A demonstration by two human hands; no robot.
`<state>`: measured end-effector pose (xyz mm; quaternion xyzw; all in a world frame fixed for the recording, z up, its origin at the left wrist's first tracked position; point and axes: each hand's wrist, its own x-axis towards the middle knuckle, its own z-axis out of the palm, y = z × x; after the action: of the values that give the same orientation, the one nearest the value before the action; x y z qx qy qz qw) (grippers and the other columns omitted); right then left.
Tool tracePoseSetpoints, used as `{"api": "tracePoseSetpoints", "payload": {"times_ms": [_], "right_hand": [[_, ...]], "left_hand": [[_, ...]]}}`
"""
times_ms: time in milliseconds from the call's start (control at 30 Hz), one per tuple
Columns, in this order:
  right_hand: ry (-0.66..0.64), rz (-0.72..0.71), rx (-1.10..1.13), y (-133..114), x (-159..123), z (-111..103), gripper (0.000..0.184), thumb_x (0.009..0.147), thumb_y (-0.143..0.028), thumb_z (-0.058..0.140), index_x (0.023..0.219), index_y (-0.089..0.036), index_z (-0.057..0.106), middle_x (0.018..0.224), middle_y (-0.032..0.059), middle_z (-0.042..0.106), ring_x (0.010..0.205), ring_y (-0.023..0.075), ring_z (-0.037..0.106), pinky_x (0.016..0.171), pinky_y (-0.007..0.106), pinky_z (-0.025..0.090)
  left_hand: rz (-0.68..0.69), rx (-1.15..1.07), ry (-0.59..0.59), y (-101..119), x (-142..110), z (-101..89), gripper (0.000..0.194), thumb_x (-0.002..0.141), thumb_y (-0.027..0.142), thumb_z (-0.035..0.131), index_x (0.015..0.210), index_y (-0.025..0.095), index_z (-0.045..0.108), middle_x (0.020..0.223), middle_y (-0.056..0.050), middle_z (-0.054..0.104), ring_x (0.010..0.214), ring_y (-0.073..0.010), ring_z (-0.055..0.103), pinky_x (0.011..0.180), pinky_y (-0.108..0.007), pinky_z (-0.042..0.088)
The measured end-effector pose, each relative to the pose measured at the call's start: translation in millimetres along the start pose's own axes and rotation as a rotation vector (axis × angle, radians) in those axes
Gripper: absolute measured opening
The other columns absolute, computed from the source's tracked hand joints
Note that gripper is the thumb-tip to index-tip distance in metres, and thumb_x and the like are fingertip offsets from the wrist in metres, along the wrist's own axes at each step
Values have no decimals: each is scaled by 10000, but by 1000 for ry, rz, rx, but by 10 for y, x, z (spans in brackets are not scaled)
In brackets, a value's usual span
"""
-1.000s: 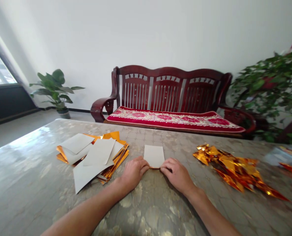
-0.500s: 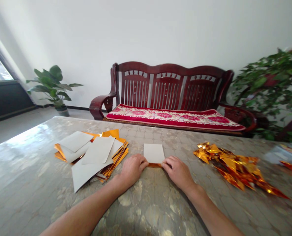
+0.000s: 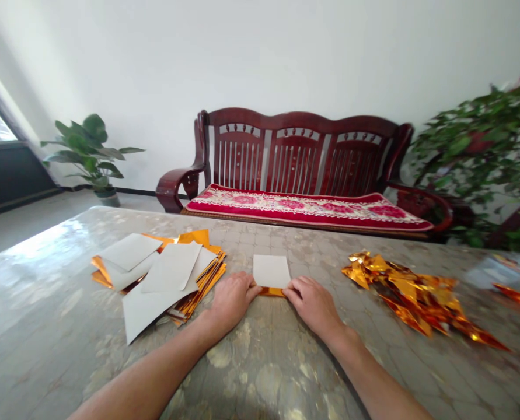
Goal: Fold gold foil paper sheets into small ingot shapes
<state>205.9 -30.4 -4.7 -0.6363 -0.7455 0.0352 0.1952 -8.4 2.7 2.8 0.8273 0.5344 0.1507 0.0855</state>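
Note:
A sheet of gold foil paper (image 3: 271, 271) lies on the table in front of me, its white back facing up. Along its near edge runs a narrow gold strip, folded over. My left hand (image 3: 234, 296) pinches the left end of that strip between thumb and fingers. At the right end, my right hand (image 3: 311, 301) pinches it the same way. To the left is a loose stack of foil paper sheets (image 3: 172, 267), some white side up, with gold edges showing. Folded shiny gold foil pieces (image 3: 411, 291) lie heaped on the right.
The patterned table (image 3: 260, 373) spreads under everything. A clear plastic bag (image 3: 496, 271) lies at the far right beside more orange foil. Beyond the table stands a dark red wooden bench (image 3: 292, 157) with a floral cover. Potted plants (image 3: 94, 151) flank it.
The view shifts slightly, moving everything a little left in the picture. Both hands stay at the ends of the near edge, and the gold strip there shows slightly wider.

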Motion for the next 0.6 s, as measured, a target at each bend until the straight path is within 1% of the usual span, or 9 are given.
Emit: {"api": "tracePoseSetpoints", "payload": {"times_ms": [300, 600], "right_hand": [[7, -36, -47, 11, 18, 18, 223, 950, -327, 528, 785, -224, 637, 839, 12, 669, 855, 176, 599, 706, 264, 357], [0, -66, -52, 25, 47, 0, 223, 958, -313, 508, 795, -228, 633, 853, 16, 674, 850, 175, 603, 707, 269, 368]], "left_hand": [[-6, 82, -42, 51, 1, -26, 307, 974, 394, 466, 839, 193, 653, 882, -50, 685, 863, -199, 652, 689, -274, 403], [9, 157, -79, 93, -4, -21, 254, 983, 347, 438, 917, 190, 627, 950, -61, 664, 886, -207, 656, 703, -282, 438]]}}
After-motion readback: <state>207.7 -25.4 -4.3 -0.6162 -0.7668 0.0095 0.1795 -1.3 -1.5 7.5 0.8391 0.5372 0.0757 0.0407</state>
